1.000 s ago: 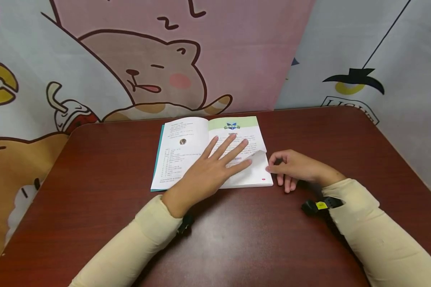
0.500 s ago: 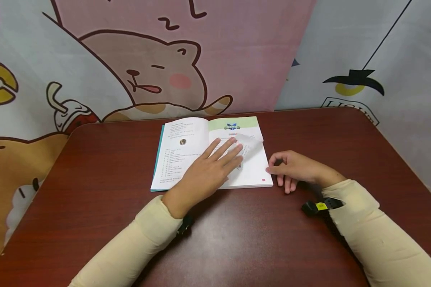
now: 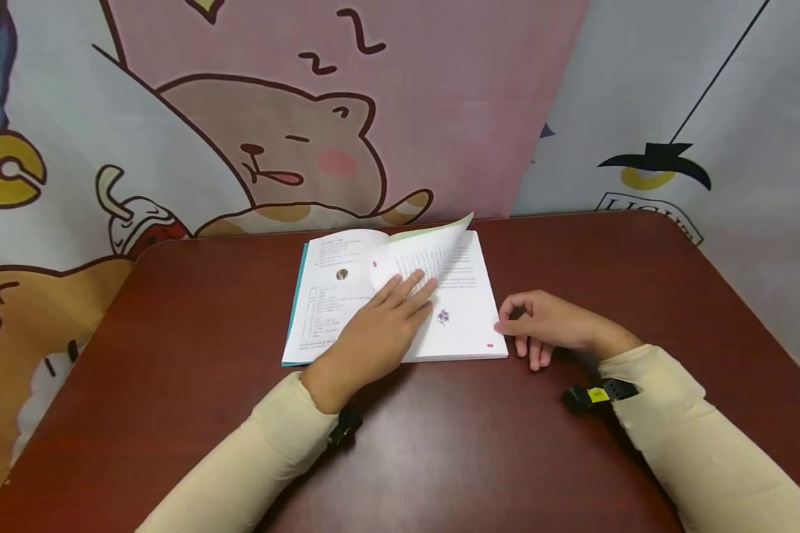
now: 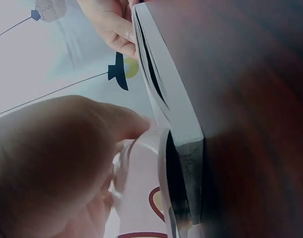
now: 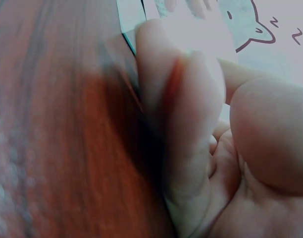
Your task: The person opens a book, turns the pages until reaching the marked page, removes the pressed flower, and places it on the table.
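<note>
An open book [image 3: 463, 337] with a teal cover edge lies on the table. Its lifted page [image 3: 410, 255] curls up and leftward, the top corner standing in the air and a green strip along its upper edge. My left hand [image 3: 373, 326] lies over the middle of the book, fingers straight and close together, fingertips against the lifted page. At the book's right edge my right hand [image 3: 553, 322] pinches the page edges between thumb and index finger, other fingers hanging lower. In the left wrist view the page block [image 4: 166, 74] shows edge-on, with the left hand beside it.
The brown wooden table [image 3: 440, 451] extends around the book on all sides. Behind it hangs a cartoon-printed cloth [image 3: 467, 111]. A black wrist device [image 3: 587, 398] with a yellow label sits under the right sleeve cuff.
The page has swung up and left under my left hand, uncovering a page with a purple flower print. The left fingers have drawn together and moved slightly left. My right hand keeps its place.
</note>
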